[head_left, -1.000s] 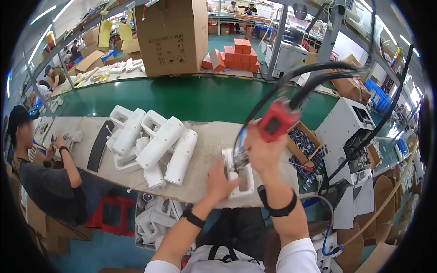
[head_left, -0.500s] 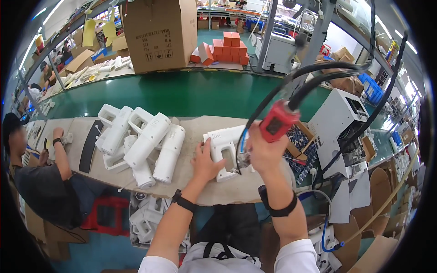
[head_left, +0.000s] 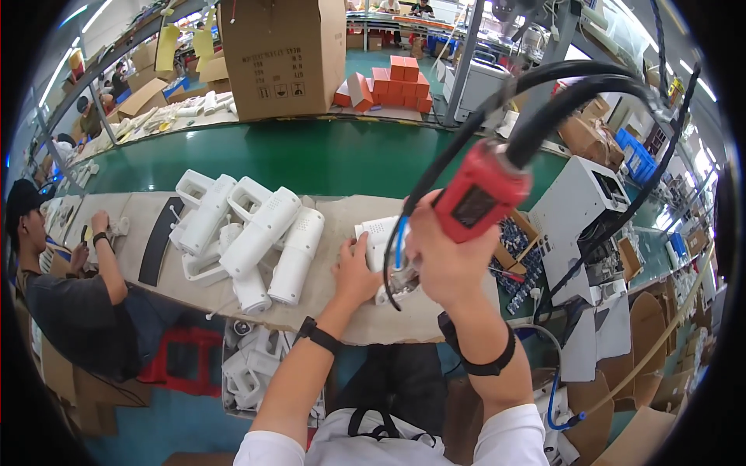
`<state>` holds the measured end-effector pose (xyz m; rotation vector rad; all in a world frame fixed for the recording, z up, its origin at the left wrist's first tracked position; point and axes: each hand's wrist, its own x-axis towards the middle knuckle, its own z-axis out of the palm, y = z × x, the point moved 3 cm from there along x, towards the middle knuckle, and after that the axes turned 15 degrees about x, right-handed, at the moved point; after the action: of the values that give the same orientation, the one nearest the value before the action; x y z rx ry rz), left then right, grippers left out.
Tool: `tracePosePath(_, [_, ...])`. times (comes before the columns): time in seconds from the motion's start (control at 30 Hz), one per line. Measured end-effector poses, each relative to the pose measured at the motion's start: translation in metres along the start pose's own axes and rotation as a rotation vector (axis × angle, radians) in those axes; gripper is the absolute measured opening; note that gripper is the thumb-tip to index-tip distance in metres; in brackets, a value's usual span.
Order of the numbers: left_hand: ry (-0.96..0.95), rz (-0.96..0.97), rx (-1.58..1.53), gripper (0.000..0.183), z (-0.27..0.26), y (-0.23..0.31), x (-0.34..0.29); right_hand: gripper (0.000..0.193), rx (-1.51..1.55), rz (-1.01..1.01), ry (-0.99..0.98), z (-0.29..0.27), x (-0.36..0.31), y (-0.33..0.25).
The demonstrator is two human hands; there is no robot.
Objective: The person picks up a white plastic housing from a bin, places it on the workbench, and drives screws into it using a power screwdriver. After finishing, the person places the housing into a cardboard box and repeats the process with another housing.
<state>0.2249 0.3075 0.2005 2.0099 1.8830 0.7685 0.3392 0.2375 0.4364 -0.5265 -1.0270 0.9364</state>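
My left hand (head_left: 357,273) grips the left side of a white handled plastic housing (head_left: 378,230) lying on the bench, its thumb stretched toward the handle. In my right hand (head_left: 454,260) is a red electric screwdriver (head_left: 480,193), held tilted above that housing. Its metal nose (head_left: 402,281), with a blue tube beside it, is over the handle's near part; I cannot tell whether it touches. My right hand and the tool hide much of the housing. Left of my hands, several similar white housings (head_left: 260,233) lie piled together.
Black cables (head_left: 567,85) arch from the screwdriver. Right of it are a tray of small dark parts (head_left: 514,260) and a white machine (head_left: 579,202). A green belt (head_left: 311,155) runs behind the bench. A co-worker (head_left: 78,295) sits at left, near a red stool (head_left: 183,361).
The screwdriver's nose has moved left and nearer to me over the housing, and the tool looks larger, covering more of it. My left hand keeps its grip. The whole view has shifted slightly.
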Motion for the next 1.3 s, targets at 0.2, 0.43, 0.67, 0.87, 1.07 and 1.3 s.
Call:
tracePosePath(0.2, [0.028,0.033,-0.089,0.089,0.005,-0.002,-0.001,0.010,-0.030,0.039,0.005,-0.003,-0.006,0.034])
tracePosePath(0.43, [0.049,0.081,-0.187,0.088,0.012,-0.004,-0.002,0.014,-0.195,0.105,0.029,-0.018,-0.016,0.079])
tracePosePath(0.67, [0.130,0.070,-0.218,0.088,-0.001,-0.008,-0.018,0.011,-0.116,-0.003,0.116,-0.025,0.018,0.016])
tracePosePath(0.87, [-0.049,-0.062,-0.442,0.095,-0.079,-0.049,-0.102,0.026,-0.416,-0.399,0.116,-0.056,0.010,-0.022])
tracePosePath(1.07, [-0.137,-0.136,-0.738,0.097,-0.184,-0.039,-0.150,0.040,-0.792,0.386,-0.278,-0.104,-0.116,0.011])
tracePosePath(1.3, [0.110,0.178,-0.493,0.081,-0.202,-0.040,-0.133,0.053,0.038,0.908,-0.177,-0.174,-0.188,0.008])
